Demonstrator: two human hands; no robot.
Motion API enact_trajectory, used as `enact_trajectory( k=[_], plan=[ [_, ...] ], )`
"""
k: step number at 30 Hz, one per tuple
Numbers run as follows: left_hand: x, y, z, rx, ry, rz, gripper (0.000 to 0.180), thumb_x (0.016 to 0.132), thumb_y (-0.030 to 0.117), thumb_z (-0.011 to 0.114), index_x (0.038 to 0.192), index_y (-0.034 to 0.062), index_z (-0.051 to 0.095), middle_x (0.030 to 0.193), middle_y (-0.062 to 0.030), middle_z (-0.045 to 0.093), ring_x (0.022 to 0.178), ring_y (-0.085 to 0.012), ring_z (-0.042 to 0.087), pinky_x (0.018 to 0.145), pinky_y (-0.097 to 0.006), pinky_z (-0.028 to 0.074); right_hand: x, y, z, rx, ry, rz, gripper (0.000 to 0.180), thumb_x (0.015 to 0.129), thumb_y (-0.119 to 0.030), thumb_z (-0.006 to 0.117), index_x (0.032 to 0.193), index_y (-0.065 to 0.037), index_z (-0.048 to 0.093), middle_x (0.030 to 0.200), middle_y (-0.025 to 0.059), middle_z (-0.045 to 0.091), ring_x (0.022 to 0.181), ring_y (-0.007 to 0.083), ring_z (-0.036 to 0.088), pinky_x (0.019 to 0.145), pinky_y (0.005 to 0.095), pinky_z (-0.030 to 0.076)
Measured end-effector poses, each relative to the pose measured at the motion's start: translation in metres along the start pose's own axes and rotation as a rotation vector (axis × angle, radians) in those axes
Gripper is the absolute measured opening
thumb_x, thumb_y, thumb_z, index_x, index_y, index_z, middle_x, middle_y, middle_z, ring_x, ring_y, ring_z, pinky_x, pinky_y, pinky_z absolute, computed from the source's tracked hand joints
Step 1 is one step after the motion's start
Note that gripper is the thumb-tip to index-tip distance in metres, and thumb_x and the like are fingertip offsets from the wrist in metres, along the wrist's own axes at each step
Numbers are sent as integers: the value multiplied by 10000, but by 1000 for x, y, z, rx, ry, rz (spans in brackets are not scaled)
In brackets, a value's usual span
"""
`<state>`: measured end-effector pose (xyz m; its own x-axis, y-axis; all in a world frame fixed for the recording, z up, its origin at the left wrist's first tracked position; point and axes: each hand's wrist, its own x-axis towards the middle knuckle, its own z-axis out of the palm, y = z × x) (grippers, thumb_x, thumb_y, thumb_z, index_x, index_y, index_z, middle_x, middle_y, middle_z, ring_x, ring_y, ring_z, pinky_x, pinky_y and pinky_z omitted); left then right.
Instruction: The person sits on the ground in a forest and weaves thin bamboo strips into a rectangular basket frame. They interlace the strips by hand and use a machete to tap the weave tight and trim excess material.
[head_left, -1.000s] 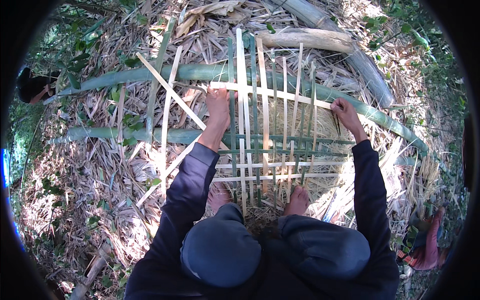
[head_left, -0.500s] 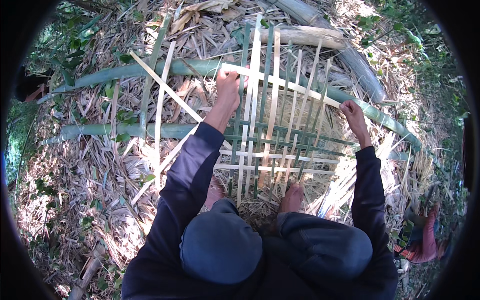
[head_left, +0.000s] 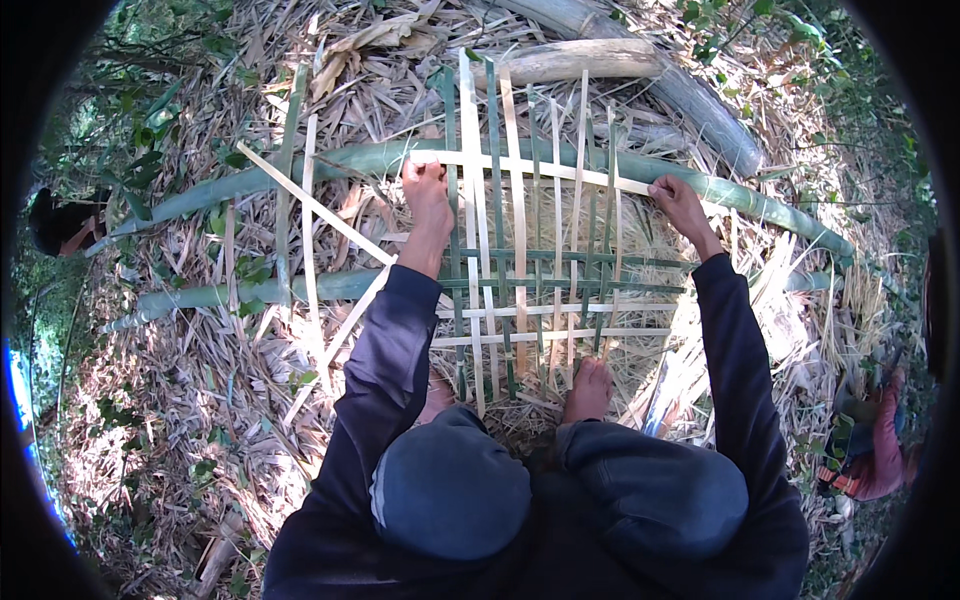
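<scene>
A long pale bamboo strip [head_left: 630,184] is stretched between my two hands, crossing the upright strips of a loose woven lattice. My left hand [head_left: 427,195] pinches its left end near the far green bamboo pole [head_left: 370,158]. At the right end, my right hand [head_left: 680,203] grips the strip between thumb and fingers. Green and pale upright strips [head_left: 518,215] stand side by side beneath it. Nearer to me, green crosswise strips [head_left: 650,262] and pale crosswise strips [head_left: 650,333] are interlaced with them, apart from the held strip.
My bare right foot [head_left: 588,390] rests at the lattice's near edge. A second bamboo pole [head_left: 200,297] lies under the lattice. Loose strips [head_left: 330,218] cross at the left. Thick grey bamboo [head_left: 700,105] lies behind. Another person's sleeve [head_left: 885,450] shows at far right. Dry leaves cover the ground.
The held strip now lies more level, closer to parallel with the woven crosswise strips, its right end raised with my right hand. Both hands keep their hold. The whole view has tilted slightly.
</scene>
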<state>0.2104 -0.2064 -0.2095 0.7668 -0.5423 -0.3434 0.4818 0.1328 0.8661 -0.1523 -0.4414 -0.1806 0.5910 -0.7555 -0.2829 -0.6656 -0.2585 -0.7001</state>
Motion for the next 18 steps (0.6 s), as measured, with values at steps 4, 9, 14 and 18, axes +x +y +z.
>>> enact_trajectory(
  k=[4, 9, 14, 18],
  plan=[
    [-9, -1, -5, 34, 18, -56, 58, 966, 69, 567, 987, 121, 584, 863, 33, 605, 700, -70, 563, 567, -194, 452, 4, 4, -5, -28, 78, -37, 266, 923, -316, 651, 919, -51, 633, 749, 44, 615, 700, 149, 536, 736, 343, 436],
    [-14, 18, -31, 97, -11, -141, 74, 963, 88, 569, 1019, 131, 587, 889, 28, 617, 743, -88, 584, 667, -237, 473, 5, -24, -2, -60, 68, -72, 246, 925, -316, 639, 921, -70, 644, 723, 67, 609, 691, 174, 553, 806, 351, 417],
    [-21, 24, -27, 45, -6, -136, 37, 973, 56, 549, 1001, 76, 562, 856, -11, 610, 698, -100, 587, 624, -243, 487, 0, -20, -3, -84, 7, -76, 263, 941, -330, 639, 933, -68, 628, 729, 9, 590, 691, 123, 527, 761, 349, 437],
    [-29, 21, -43, 95, -25, -169, 54, 982, 114, 586, 1036, 120, 581, 897, 17, 621, 816, -110, 599, 746, -283, 488, 4, -31, -6, 72, -113, 53, 247, 948, -304, 646, 943, -59, 615, 799, -19, 600, 753, 78, 528, 742, 293, 451]
  ],
)
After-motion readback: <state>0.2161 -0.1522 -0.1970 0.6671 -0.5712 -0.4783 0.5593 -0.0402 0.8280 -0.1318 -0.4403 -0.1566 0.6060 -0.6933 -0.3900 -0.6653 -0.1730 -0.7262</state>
